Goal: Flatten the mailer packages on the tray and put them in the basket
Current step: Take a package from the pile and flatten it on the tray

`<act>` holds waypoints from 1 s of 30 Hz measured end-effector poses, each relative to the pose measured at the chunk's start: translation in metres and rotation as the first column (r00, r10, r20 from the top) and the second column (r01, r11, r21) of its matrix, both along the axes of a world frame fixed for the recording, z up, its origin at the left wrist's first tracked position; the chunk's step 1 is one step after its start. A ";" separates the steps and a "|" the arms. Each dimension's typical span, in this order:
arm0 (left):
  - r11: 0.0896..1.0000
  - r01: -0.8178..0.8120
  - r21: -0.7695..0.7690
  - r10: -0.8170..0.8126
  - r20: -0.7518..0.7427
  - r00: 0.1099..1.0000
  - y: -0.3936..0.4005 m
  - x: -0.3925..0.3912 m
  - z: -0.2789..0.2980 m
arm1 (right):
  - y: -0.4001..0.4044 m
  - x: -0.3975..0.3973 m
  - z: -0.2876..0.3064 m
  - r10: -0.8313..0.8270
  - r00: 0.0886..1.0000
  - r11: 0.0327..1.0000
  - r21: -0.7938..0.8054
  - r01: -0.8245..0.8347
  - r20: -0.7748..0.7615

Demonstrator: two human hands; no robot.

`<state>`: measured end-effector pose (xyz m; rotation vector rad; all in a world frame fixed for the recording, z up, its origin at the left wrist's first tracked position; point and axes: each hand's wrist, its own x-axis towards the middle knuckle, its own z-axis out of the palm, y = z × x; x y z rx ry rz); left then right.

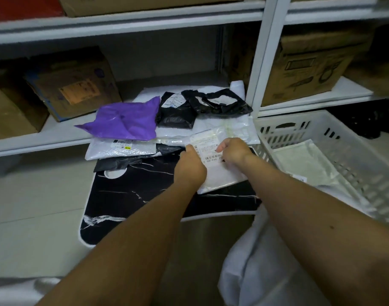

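Both our hands, left (190,165) and right (233,151), pinch white mailer (220,173) on tray (131,195), beside basket (335,138). Risk: slick plastic slips, or springs back unflattened.

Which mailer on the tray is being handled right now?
The white mailer with the barcode label, at the tray's right side. Both the left hand and right hand grip it; the purple mailer and others lie untouched.
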<state>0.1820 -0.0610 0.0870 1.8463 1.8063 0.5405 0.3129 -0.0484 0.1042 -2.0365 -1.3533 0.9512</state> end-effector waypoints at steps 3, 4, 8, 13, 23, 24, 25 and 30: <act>0.997 0.070 0.016 -0.070 0.040 0.997 0.008 0.046 0.017 | 0.019 0.044 0.022 -0.004 0.999 1.000 -0.017 0.004 0.039; 0.997 0.075 0.005 -0.076 0.061 0.995 0.009 0.059 0.022 | 0.024 0.056 0.028 -0.006 0.999 1.000 -0.014 0.006 0.048; 0.991 0.130 0.001 -0.129 0.152 0.980 0.017 0.112 0.028 | 0.030 0.115 0.041 -0.039 0.997 0.999 0.029 0.037 0.065; 0.907 0.415 -0.072 -0.396 0.191 0.898 0.019 0.172 0.010 | 0.008 0.207 0.011 -0.208 0.978 0.978 0.006 0.208 0.031; 0.463 0.774 -0.432 -0.852 0.021 0.522 0.021 0.250 -0.041 | -0.058 0.318 -0.094 -0.472 0.881 0.877 -0.119 0.466 -0.030; 0.449 0.779 -0.437 -0.866 -0.001 0.499 0.024 0.253 -0.045 | -0.061 0.321 -0.105 -0.468 0.883 0.878 -0.143 0.457 -0.047; 0.436 0.785 -0.441 -0.878 -0.015 0.479 0.027 0.255 -0.050 | -0.063 0.323 -0.117 -0.462 0.885 0.879 -0.159 0.449 -0.061; 0.361 0.817 -0.449 -0.928 -0.092 0.360 0.035 0.267 -0.076 | -0.069 0.318 -0.162 -0.335 0.942 0.901 -0.287 0.325 0.015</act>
